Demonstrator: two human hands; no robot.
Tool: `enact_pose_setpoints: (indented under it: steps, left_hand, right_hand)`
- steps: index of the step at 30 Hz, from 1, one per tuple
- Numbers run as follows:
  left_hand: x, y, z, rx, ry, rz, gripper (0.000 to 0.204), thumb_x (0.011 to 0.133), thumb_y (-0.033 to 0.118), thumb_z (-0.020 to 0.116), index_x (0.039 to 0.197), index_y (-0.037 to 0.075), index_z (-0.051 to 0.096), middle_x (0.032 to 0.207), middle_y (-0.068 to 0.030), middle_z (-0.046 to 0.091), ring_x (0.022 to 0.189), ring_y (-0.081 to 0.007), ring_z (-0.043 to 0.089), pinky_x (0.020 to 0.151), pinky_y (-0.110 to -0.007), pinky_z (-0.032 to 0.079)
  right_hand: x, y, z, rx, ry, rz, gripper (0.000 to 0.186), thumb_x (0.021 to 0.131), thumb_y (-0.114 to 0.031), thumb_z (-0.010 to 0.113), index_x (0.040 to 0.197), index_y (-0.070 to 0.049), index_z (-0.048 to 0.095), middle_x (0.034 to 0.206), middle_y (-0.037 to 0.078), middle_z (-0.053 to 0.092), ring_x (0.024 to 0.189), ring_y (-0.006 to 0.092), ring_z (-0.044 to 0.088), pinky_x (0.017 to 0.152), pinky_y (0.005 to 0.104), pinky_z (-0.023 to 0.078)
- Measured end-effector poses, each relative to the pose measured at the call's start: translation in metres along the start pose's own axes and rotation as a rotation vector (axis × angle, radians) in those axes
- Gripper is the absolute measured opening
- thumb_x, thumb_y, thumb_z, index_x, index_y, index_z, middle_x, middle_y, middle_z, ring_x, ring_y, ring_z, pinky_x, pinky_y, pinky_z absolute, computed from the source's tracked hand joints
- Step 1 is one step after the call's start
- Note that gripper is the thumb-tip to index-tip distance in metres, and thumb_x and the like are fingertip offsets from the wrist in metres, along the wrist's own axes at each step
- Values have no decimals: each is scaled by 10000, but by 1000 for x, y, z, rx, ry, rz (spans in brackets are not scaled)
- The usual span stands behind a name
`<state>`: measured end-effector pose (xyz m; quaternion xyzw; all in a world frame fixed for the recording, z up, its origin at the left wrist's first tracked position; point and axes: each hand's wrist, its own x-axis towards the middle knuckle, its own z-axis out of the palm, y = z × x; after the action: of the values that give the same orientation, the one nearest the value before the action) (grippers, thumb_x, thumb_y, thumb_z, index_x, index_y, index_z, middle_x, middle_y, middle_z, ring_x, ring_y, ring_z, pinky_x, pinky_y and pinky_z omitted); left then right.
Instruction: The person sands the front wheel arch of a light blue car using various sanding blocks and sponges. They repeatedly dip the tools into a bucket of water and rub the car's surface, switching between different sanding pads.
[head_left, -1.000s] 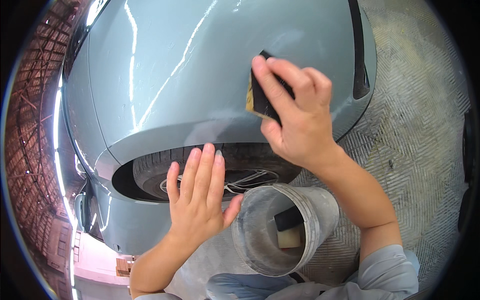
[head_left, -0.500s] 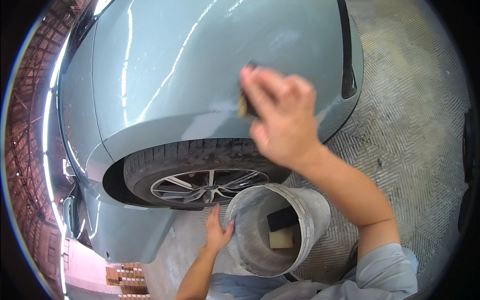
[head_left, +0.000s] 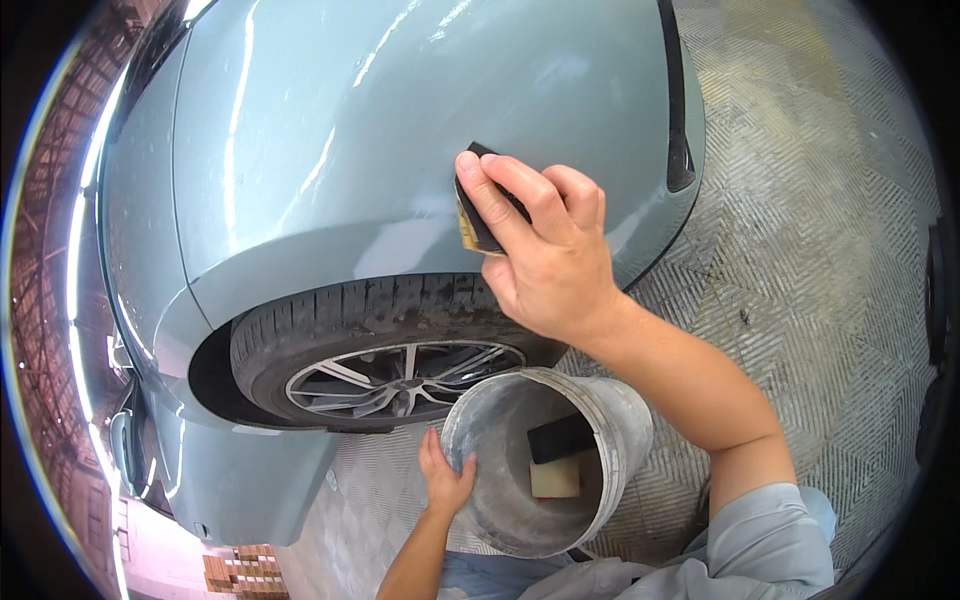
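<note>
A flat sanding-type block with a black back and a yellowish layer beneath (head_left: pixel 482 233) rests tilted against the glossy grey-blue car body panel (head_left: pixel 300 140), just above the wheel arch. The right hand (head_left: pixel 556 250) has it pinched, its grip closed about the block with the fingers laid over the black back. Just left of the block, a dull whitish patch (head_left: pixel 405 248) marks the panel. Below sit the black rubber tyre (head_left: pixel 300 325) and the spoked silver-and-black wheel (head_left: pixel 405 385). Near the wheel stands a round grey bucket (head_left: pixel 635 425), holding a black block (head_left: pixel 562 438) and a pale yellow block (head_left: pixel 556 479). The left hand (head_left: pixel 447 480) is at the bucket's left rim, thumb and fingers parted; I cannot tell whether that grip is pinching it. Around spreads the ridged, stained grey floor (head_left: pixel 780 270).
</note>
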<state>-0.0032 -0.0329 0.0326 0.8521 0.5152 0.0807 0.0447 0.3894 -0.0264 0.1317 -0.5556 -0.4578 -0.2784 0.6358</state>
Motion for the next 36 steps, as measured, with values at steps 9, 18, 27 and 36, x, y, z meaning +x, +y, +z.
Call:
enact_pose_setpoints:
  steps: [9, 18, 27, 36]
  left_hand:
    - [2, 0, 0, 48, -4, 43, 844, 784, 243, 720, 1421, -73, 265, 1428, -292, 303, 1306, -450, 308, 1104, -483, 250]
    - [3, 0, 1, 71, 12, 58, 841, 775, 252, 723, 1416, -66, 281, 1412, -275, 329, 1291, -434, 329, 1097, -482, 258]
    - [2, 1, 2, 92, 6, 49, 845, 778, 253, 721, 1420, -68, 274, 1411, -278, 331, 1291, -434, 329, 1096, -486, 256]
    - [2, 4, 0, 87, 16, 64, 844, 781, 243, 720, 1426, -63, 270, 1402, -284, 337, 1280, -439, 338, 1092, -485, 259]
  right_hand:
    - [5, 16, -4, -56, 86, 62, 732, 617, -127, 677, 1338, -114, 545, 1300, -25, 472, 1036, 259, 399, 886, 361, 359]
    - [-1, -3, -3, 41, -9, 47, 691, 594, -58, 621, 1285, -86, 602, 1273, 29, 513, 1015, 271, 409, 929, 367, 367]
    - [-7, -5, 4, -5, 70, 52, 719, 585, -42, 611, 1299, -130, 598, 1257, -13, 508, 980, 246, 411, 880, 353, 363]
    - [-4, -11, 9, 1, 79, 150, 714, 588, -41, 626, 1297, -116, 594, 1266, -16, 503, 985, 246, 400, 867, 351, 353]
